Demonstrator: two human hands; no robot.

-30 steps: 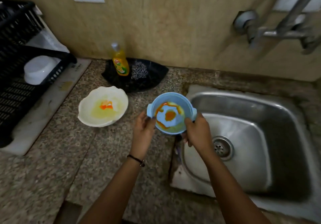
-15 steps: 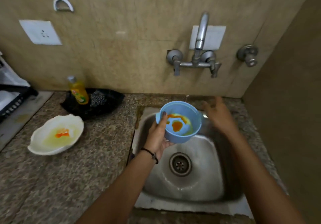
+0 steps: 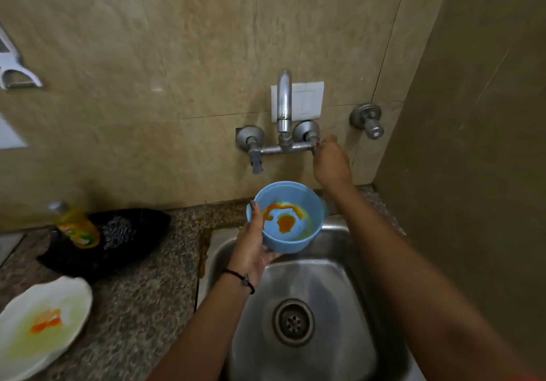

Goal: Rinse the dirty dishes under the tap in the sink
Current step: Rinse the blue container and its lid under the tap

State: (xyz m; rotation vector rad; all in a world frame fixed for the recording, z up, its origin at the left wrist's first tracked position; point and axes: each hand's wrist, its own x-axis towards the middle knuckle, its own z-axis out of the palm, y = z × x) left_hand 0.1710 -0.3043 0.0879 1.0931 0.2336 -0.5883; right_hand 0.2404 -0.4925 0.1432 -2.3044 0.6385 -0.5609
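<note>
A kitchen corner: I am looking down past a tiled wall (image 3: 177, 55) that is filling the top of the view and meeting a darker side wall (image 3: 472, 114) at the right, which is closing off that side of the sink. The granite tabletop (image 3: 141, 306) is running from the left edge up to the sink's left rim, with bare stone lying open between the dishes and that rim. The steel sink (image 3: 325, 286) is sitting open below, its drain (image 3: 293, 322) uncovered and the basin floor free. My left hand (image 3: 251, 250) is holding the blue bowl (image 3: 288, 218) above the sink's back left corner, fingers clamped on its near wall with the thumb hooked over the rim; orange sauce is smeared inside. The bowl is hanging below the tap spout (image 3: 284, 99). My right hand (image 3: 331, 162) is reaching to the tap's right-hand valve (image 3: 307, 135), fingers closed around its handle, which they are hiding. A white dish (image 3: 41, 327) with orange residue is lying at the tabletop's near left edge, partly cut by the frame. Behind it, a black tray (image 3: 106, 244) is carrying a scrubber (image 3: 118, 231) and a yellow soap bottle (image 3: 76, 224) against the wall.
</note>
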